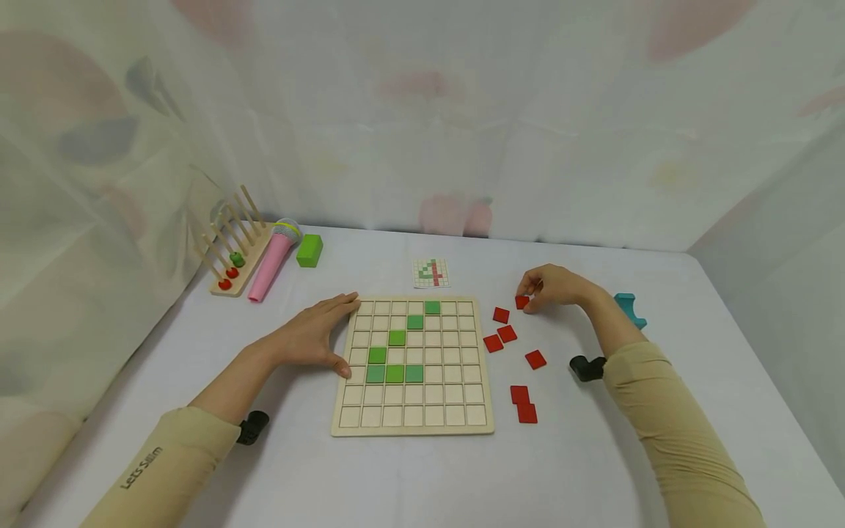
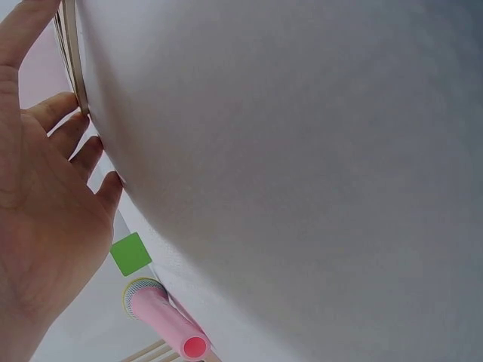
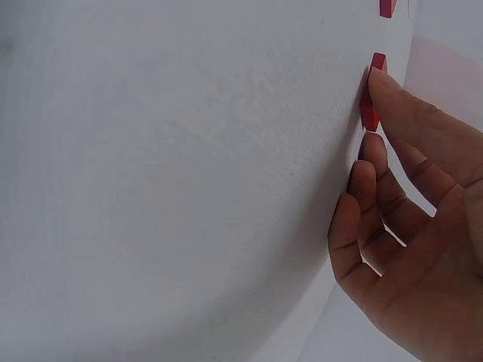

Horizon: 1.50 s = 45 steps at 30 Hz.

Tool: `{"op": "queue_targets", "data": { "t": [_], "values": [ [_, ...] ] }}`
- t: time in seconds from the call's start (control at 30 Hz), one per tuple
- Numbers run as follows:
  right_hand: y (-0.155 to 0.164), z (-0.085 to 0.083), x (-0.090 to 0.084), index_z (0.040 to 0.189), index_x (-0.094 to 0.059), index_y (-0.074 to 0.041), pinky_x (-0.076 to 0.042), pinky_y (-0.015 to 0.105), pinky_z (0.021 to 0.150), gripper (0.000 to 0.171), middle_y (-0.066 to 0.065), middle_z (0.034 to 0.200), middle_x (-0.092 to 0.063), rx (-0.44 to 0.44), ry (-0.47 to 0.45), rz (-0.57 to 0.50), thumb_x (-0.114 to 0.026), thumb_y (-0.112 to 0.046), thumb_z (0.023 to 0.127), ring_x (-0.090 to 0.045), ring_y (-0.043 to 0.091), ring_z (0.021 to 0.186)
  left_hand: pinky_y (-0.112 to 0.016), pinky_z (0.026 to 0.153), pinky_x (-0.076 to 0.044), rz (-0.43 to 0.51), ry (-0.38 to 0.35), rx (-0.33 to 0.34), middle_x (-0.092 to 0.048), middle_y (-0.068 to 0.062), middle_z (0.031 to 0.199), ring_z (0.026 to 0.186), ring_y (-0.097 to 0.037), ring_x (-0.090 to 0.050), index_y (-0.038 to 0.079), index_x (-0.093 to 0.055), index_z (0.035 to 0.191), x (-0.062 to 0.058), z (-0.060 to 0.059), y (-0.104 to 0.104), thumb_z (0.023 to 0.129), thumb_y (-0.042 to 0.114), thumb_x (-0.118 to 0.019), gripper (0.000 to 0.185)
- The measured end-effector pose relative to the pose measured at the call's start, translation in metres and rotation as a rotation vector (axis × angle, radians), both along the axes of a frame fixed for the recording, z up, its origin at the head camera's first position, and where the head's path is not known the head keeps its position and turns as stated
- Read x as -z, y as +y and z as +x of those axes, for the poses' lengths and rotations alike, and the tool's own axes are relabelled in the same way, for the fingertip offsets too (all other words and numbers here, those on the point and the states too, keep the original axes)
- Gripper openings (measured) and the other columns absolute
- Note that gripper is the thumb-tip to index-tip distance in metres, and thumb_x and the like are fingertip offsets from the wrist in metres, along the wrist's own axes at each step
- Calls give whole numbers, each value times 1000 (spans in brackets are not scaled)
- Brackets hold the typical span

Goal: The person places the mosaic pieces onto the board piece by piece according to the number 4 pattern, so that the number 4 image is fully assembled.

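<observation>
A wooden grid board [image 1: 412, 436] lies on the white table, with several green tiles [image 1: 394, 374] in its cells. My left hand [image 1: 310, 334] rests at the board's left edge, thumb and fingers spread and touching the rim. To the right of the board, my right hand [image 1: 554, 286] pinches a red tile [image 1: 522, 302] at the tabletop. In the right wrist view, the thumb presses this red tile [image 3: 371, 109]; part of the grip is hidden. Several other red tiles [image 1: 493, 343] lie loose between board and right arm. A small card [image 1: 431, 273] with a green and red grid pattern lies behind the board.
At the back left are a wooden peg stand [image 1: 227, 290] with small red and green beads, a pink toy microphone [image 1: 271, 268] and a green block [image 1: 309, 251]. A teal curved piece [image 1: 629, 309] lies beyond the right forearm. Patterned cloth [image 1: 422, 147] hangs behind the table.
</observation>
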State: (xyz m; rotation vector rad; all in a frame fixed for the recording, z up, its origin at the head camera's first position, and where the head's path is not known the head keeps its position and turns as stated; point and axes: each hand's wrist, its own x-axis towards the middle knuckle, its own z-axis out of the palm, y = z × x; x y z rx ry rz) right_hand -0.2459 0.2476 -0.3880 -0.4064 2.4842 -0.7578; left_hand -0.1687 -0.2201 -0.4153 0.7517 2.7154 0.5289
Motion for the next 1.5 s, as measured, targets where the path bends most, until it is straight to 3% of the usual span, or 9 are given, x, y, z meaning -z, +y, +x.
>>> {"op": "queue_targets", "data": {
  "t": [0.53,0.9,1.1,1.5],
  "values": [
    [-6,2,-2,88,-63,-5,-44,27,71,18,9,87,-66,1,90,2,-79,-9,79,-55,19,81,-61,121,-24,9,14,10,-25,-14,165,153,-38,-23,5,-30,154,2,0,-1,52,68,-85,132],
    [-10,5,-8,91,-66,-3,-45,27,72,7,11,88,-69,13,100,-19,-69,-5,84,-57,20,82,-61,121,-25,15,17,6,-25,-13,165,153,-38,-23,5,-31,154,3,-1,-1,52,67,-85,132],
    [-23,10,-14,96,-68,-5,-47,27,74,10,11,91,-69,34,133,-74,-68,-5,86,-59,22,86,-62,120,-25,7,12,4,-24,-12,165,153,-38,-23,6,-30,155,2,-1,-2,52,67,-85,132],
    [-67,19,-21,100,-71,-10,-52,26,76,16,7,92,-67,-40,177,-150,-70,-4,86,-65,20,87,-61,121,-26,2,8,-2,-23,-10,166,153,-37,-23,7,-29,155,3,-1,-1,51,69,-85,133]
  ]
}}
